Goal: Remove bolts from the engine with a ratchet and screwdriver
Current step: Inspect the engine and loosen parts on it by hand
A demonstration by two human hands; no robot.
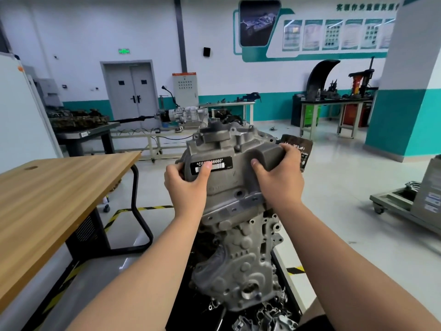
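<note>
Your left hand (186,185) and right hand (279,177) grip opposite sides of the grey cast-metal engine cover (229,185), centred between them, both equally near.

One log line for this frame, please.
cover: at top of engine | left hand: grips its left edge | right hand: grips its right corner | table: at left

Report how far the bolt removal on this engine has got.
Done, apparently: the flange holes on the upper cover look empty. In hand: left hand and right hand grip that cover; no tool is in view. Left: lifting it clear of the engine block; whether bolts remain lower down cannot be told.
</note>
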